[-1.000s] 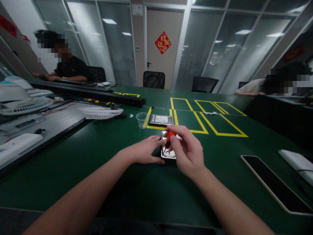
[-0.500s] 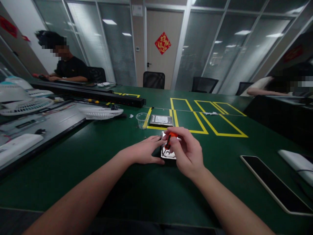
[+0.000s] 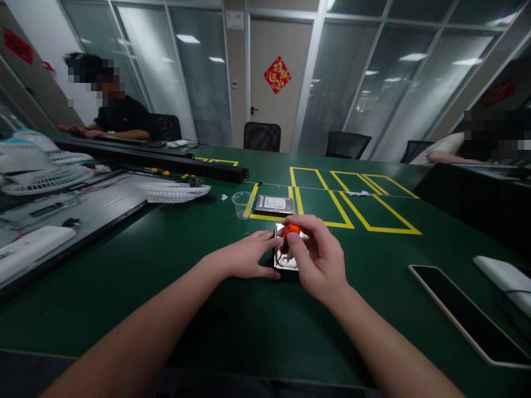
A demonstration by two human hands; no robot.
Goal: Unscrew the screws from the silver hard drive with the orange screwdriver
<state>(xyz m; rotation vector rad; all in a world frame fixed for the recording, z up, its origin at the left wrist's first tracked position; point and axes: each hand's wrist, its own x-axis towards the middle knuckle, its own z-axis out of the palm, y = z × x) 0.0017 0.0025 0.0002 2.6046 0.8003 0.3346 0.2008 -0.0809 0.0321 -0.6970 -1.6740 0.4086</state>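
A silver hard drive [image 3: 280,265] lies on the green table in front of me, partly covered by both hands. My left hand [image 3: 249,256] grips its left side, thumb at the near edge and fingers at the far side. In the fingers of my right hand [image 3: 321,257] is an orange-and-black screwdriver [image 3: 293,228], upright over the drive's metal face. Its tip points down at the drive; I cannot make out the exact contact. A second hard drive [image 3: 274,204] with a white label lies just beyond, beside a clear plastic cup [image 3: 242,205].
Yellow tape rectangles [image 3: 392,229] mark the table [image 3: 199,326]. A phone [image 3: 464,315] and a white device [image 3: 504,279] lie at the right. Fan parts [image 3: 172,190], a large panel [image 3: 108,204] and a long black bar [image 3: 166,158] occupy the left. Two people sit across the table.
The orange screwdriver handle has turned slightly in my right fingers. Both hands and the hard drive stay in nearly the same place; the view shifts a little.
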